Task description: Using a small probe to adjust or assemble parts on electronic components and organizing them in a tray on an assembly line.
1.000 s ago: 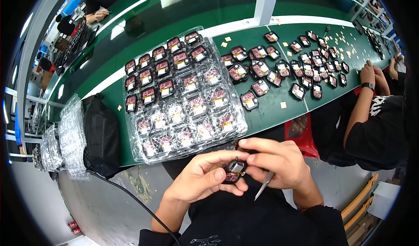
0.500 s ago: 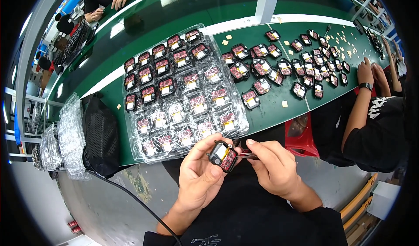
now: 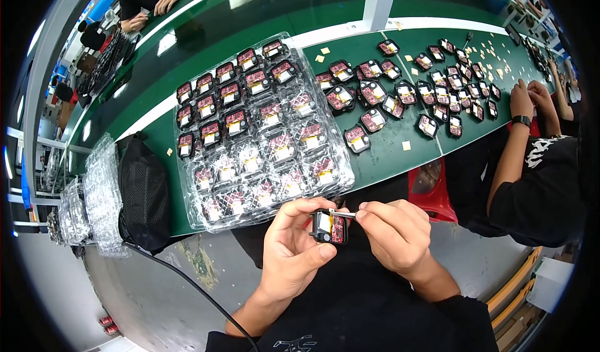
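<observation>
My left hand (image 3: 292,246) grips a small black device housing (image 3: 330,227) by its edges. Its open face shows a red circuit board, a silver-white block and a strip of yellow tape. In my right hand (image 3: 400,236), pinched between thumb and fingers, is a pair of metal tweezers (image 3: 344,214). The tweezers' tips reach the top edge of the housing, by a tiny white part. Whether they grip that part is too small to tell. Beyond my hands lies a clear plastic tray (image 3: 262,218) with similar housings seated in its pockets.
Many loose housings (image 3: 373,121) lie on the green bench (image 3: 390,164) to the right, among small yellowish squares (image 3: 406,146). A black mesh bag (image 3: 145,193) and stacked clear trays (image 3: 103,196) stand at left. A co-worker (image 3: 537,171) sits at right; another person's hand (image 3: 167,2) shows at far left.
My left hand has turned the housing more upright. The tweezers have risen from its right side to its top edge, and my right hand has shifted slightly.
</observation>
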The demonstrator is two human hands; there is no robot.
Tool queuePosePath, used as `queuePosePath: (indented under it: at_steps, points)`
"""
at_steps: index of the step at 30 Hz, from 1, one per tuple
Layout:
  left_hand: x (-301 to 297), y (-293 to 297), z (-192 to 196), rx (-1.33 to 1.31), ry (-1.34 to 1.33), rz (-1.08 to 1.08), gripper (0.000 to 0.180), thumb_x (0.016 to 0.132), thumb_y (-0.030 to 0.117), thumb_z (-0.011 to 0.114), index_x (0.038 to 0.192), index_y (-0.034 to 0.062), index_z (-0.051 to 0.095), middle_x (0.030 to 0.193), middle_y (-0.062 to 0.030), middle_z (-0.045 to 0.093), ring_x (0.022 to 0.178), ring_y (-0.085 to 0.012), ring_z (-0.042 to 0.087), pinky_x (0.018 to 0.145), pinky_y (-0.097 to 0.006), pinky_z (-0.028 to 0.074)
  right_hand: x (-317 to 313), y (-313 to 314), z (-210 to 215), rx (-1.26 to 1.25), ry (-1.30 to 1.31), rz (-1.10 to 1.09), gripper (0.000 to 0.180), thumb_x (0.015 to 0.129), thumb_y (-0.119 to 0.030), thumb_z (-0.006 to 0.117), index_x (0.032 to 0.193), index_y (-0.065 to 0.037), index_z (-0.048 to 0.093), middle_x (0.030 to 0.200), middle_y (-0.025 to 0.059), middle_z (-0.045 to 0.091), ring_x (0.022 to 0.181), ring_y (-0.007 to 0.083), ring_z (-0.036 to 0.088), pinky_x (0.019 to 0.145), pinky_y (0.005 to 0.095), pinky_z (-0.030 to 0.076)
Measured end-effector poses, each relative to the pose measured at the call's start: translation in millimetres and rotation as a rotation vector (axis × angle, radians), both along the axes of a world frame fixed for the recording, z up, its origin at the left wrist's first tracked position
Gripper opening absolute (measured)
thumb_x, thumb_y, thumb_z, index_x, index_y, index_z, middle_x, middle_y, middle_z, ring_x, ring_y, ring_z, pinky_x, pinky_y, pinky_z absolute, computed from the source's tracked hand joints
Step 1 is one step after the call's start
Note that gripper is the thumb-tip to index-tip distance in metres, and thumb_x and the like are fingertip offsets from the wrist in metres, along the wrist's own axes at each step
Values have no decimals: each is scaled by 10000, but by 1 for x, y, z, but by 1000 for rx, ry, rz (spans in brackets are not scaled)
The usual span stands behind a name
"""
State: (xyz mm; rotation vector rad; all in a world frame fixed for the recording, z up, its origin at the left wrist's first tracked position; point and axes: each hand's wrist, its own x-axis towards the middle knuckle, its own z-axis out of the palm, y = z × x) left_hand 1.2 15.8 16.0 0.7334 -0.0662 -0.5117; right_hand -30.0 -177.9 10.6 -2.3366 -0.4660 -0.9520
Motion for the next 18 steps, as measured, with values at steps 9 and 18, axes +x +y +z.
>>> queuePosePath:
  at_steps: [9,18]
  points:
    - [-4,-2,-4,88,-55,19,612,837,1,824,1350,36,493,1374,-187,529,1283,-365,593,1084,-496,526,-1,8,1,448,214,63,243,711,82,808,929,21,720,867,130,731,628,246,668,559,327,537]
    - [-4,0,-6,103,-160,44,580,822,-130,773,1327,16,527,1414,-178,485,1307,-323,572,1051,-389,533,-3,5,5,121,150,-17,235,706,35,791,934,16,737,858,118,720,593,229,639,530,314,506]
